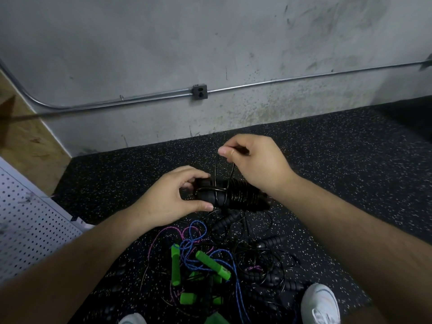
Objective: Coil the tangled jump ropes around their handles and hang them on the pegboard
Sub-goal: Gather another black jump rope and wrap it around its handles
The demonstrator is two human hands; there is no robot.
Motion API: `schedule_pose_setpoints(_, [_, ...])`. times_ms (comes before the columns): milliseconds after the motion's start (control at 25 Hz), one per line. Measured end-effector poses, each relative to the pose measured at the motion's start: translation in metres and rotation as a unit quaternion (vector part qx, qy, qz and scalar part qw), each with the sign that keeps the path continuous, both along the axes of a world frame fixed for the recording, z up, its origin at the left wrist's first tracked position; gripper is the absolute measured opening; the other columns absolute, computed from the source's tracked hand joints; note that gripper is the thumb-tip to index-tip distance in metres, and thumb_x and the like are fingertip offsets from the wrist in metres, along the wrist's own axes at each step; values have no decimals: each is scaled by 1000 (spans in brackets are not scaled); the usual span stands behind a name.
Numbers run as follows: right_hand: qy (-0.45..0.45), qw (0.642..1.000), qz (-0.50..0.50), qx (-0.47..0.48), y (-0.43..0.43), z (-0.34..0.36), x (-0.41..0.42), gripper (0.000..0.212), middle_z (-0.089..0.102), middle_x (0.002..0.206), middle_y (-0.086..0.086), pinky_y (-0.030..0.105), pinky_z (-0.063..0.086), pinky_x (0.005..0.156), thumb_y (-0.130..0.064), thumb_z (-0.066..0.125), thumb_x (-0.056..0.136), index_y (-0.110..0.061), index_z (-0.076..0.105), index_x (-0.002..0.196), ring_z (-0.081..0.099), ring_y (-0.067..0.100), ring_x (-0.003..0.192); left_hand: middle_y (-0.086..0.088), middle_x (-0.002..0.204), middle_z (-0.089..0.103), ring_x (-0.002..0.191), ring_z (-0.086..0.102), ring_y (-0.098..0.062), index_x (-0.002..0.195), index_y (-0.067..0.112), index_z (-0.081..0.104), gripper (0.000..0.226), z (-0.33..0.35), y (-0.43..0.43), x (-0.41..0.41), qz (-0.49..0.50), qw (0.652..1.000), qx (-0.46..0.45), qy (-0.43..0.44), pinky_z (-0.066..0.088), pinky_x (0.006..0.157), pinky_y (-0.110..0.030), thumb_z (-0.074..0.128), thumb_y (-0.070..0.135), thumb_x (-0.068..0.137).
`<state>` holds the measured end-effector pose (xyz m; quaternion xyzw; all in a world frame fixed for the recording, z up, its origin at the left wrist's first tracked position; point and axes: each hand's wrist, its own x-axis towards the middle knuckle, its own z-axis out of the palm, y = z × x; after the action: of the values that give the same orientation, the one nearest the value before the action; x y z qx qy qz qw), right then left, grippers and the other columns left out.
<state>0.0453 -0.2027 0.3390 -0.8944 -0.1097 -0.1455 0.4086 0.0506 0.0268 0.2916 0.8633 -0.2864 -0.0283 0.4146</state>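
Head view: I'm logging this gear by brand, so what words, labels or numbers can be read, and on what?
None can be read. The black handles in the left hand, the black rope pinched by the right hand, the green handles, the pegboard, the wall outlet box and the white shoe show no legible print.
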Motion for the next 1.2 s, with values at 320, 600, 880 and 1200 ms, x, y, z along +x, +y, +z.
schedule_pose_setpoints(320, [44, 972, 151, -173, -22, -16, -4, 71, 42, 145, -18, 36, 41, 109, -51, 75, 83, -47, 38, 143, 42, 11, 132, 18, 128, 58, 121, 56, 0, 133, 24, 60, 72, 5, 18, 9, 104, 989, -21, -101, 46, 109, -30, 79, 52, 69])
schedule_pose_setpoints(600, [-51, 959, 137, -244, -9, -25, 4, 69, 41, 146, -9, 45, 47, 103, -35, 72, 89, -41, 37, 149, 42, 21, 127, 7, 147, 50, 129, 52, -5, 145, 33, 36, 85, 11, 32, 12, 127, 989, 37, -69, 42, 114, -37, 85, 37, 75])
schedule_pose_setpoints(880, [-86, 942, 165, -279, 63, -45, 22, 70, 42, 145, -3, 46, 53, 93, -46, 66, 91, -39, 32, 152, 46, 25, 124, 8, 136, 48, 123, 49, -8, 141, 31, 42, 76, 37, 90, 16, 123, 966, 218, -71, 43, 110, -34, 84, 41, 78])
schedule_pose_setpoints(1200, [34, 922, 261, -283, 207, -121, 21, 82, 38, 142, 4, 46, 50, 97, -53, 65, 90, -33, 20, 155, 47, 28, 125, 5, 128, 47, 119, 52, -15, 135, 23, 49, 64, -55, 206, -34, 238, 952, 189, 44, 44, 107, -40, 81, 15, 81])
